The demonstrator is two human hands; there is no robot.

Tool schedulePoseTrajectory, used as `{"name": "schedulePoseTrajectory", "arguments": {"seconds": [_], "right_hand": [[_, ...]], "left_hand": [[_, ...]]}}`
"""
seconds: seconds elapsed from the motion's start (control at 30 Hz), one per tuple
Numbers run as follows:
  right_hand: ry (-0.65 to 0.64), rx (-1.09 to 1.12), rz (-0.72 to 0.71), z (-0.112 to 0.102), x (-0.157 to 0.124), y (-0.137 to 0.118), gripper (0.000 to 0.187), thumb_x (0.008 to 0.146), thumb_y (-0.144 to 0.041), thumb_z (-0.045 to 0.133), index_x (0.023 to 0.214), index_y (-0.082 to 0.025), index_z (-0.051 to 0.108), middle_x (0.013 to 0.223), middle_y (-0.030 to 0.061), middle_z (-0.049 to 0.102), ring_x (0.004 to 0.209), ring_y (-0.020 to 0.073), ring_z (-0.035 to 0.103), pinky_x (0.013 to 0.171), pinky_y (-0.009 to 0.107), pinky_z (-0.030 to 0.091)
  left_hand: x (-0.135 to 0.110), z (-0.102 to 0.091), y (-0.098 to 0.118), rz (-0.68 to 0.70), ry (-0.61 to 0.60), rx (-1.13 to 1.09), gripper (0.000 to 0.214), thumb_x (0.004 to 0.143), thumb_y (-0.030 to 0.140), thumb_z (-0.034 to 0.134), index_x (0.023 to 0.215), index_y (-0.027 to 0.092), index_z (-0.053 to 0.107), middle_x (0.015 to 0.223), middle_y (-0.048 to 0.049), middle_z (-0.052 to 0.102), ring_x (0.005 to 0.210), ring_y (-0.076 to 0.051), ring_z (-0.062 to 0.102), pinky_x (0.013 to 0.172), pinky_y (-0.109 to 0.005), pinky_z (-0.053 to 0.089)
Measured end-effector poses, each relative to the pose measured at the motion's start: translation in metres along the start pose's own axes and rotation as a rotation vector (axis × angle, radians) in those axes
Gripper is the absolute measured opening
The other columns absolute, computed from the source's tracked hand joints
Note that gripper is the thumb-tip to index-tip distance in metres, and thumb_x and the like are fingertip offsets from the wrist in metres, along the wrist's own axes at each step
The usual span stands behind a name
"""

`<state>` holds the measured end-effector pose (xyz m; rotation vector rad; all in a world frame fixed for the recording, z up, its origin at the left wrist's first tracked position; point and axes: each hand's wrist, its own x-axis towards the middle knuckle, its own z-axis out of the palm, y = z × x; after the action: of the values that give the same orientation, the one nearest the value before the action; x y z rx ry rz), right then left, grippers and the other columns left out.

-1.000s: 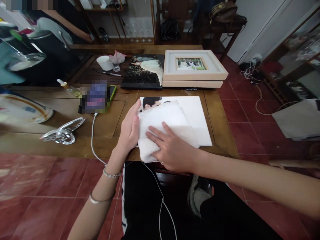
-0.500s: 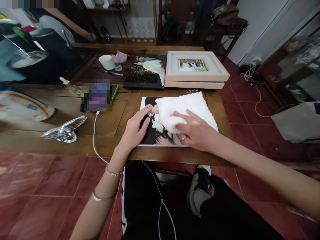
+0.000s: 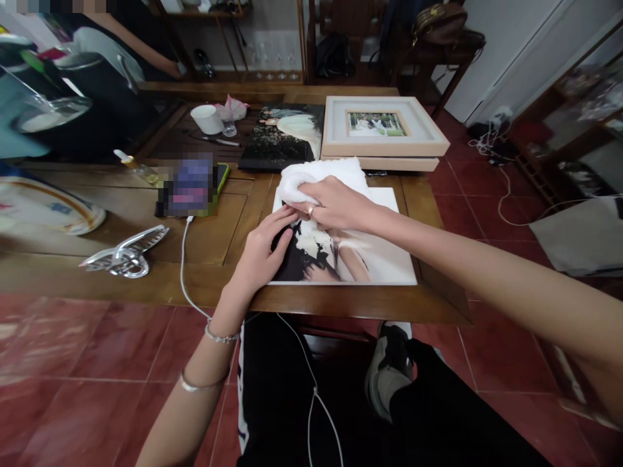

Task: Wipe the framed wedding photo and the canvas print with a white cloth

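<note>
A large photo print (image 3: 370,259) lies flat on the wooden table (image 3: 214,285) in front of me. My left hand (image 3: 260,250) rests on its left edge with fingers stretched flat, pinning it down. My right hand (image 3: 333,204) presses a bunched white cloth (image 3: 318,175) onto the print's far left corner, fingers curled over the cloth. A ring shows on that hand.
Behind the print sit a dark photo print (image 3: 282,139) and stacked light wooden frames (image 3: 382,133). To the left lie a phone (image 3: 189,185) with a white cable (image 3: 183,259), a silver hair clip (image 3: 121,256), a plate (image 3: 43,207), a white cup (image 3: 207,120). Another person sits at far left.
My right hand swept the cloth from the print's near left corner across to the right, then up to its far left corner, uncovering the picture. My left hand barely shifted.
</note>
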<state>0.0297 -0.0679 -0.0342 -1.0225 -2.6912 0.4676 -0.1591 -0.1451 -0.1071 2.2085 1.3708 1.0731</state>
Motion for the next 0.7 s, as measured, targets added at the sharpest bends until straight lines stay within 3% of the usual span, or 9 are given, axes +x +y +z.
{"name": "schedulePoseTrajectory", "arguments": {"seconds": [0.13, 0.3, 0.53, 0.7], "right_hand": [[-0.017, -0.08, -0.035, 0.002, 0.011, -0.002, 0.023, 0.096, -0.022, 0.043, 0.099, -0.016, 0.065, 0.093, 0.0111, 0.07, 0.081, 0.0219, 0.06, 0.07, 0.031, 0.037], [-0.043, -0.169, -0.007, 0.003, -0.001, 0.006, 0.023, 0.087, -0.013, 0.047, 0.1, -0.015, 0.065, 0.09, 0.0115, 0.069, 0.085, 0.0251, 0.06, 0.071, 0.032, 0.037], [-0.011, -0.266, 0.121, -0.011, -0.049, 0.044, 0.024, 0.087, -0.015, 0.043, 0.1, -0.015, 0.062, 0.088, 0.0127, 0.063, 0.093, 0.0317, 0.057, 0.072, 0.036, 0.04], [0.05, -0.321, 0.209, -0.018, -0.088, 0.075, 0.022, 0.092, -0.028, 0.041, 0.089, -0.02, 0.06, 0.081, 0.012, 0.06, 0.096, 0.0348, 0.057, 0.08, 0.044, 0.043]], "left_hand": [[0.0, 0.0, 0.0, -0.016, 0.002, 0.011, 0.036, 0.1, 0.035, 0.044, 0.127, 0.021, 0.064, 0.139, -0.0086, 0.06, 0.132, -0.025, 0.053, 0.115, -0.046, 0.04], [0.0, -0.001, 0.003, -0.009, -0.007, -0.006, 0.036, 0.1, 0.032, 0.044, 0.127, 0.018, 0.064, 0.139, -0.0104, 0.06, 0.134, -0.025, 0.051, 0.115, -0.046, 0.039], [0.001, -0.001, 0.005, 0.001, -0.013, -0.023, 0.035, 0.101, 0.031, 0.043, 0.127, 0.019, 0.063, 0.141, -0.0093, 0.059, 0.137, -0.024, 0.049, 0.116, -0.049, 0.038], [0.001, -0.001, 0.004, 0.003, -0.007, -0.026, 0.034, 0.1, 0.028, 0.044, 0.125, 0.018, 0.064, 0.141, -0.0104, 0.058, 0.136, -0.024, 0.05, 0.116, -0.05, 0.039]]}}
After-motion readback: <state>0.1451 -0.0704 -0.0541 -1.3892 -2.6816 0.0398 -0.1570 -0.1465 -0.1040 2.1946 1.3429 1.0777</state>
